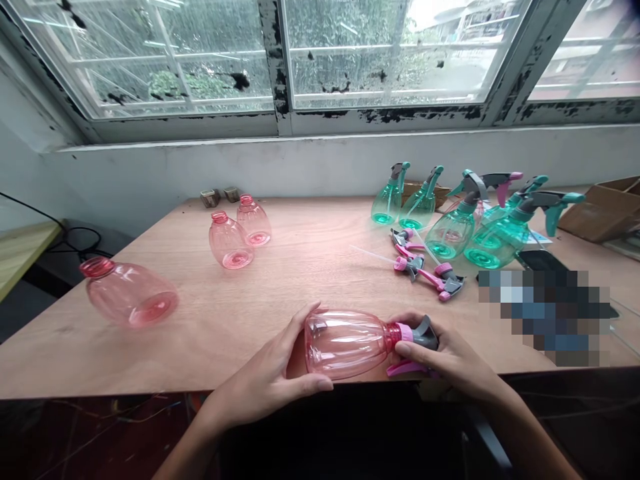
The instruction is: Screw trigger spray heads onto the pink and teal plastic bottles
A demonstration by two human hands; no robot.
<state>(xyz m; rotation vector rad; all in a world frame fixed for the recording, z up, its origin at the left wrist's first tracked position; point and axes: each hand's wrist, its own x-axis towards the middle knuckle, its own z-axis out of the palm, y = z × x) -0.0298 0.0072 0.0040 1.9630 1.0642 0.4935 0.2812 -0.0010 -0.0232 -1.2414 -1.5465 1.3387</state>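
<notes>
A clear pink spray bottle point(345, 343) lies sideways between my hands at the table's front edge, its base to the left. My left hand point(280, 367) cups the base end, thumb below and fingers above. At the neck, my right hand point(440, 347) is closed around the grey and pink spray head point(415, 335), whose pink collar meets the bottle's red neck. The pink trigger point(405, 368) points down towards me. Several loose pink and grey spray heads point(425, 267) lie beyond my right hand, one with a thin tube sticking out to the left.
Three pink bottles without heads are on the left: one tilted bottle point(133, 293) nearer me, two upright bottles point(231, 243) behind. Several green spray bottles point(450, 230) stand at the back right. A cardboard box point(607, 207) sits at the right edge. Windows point(390, 57) line the far wall.
</notes>
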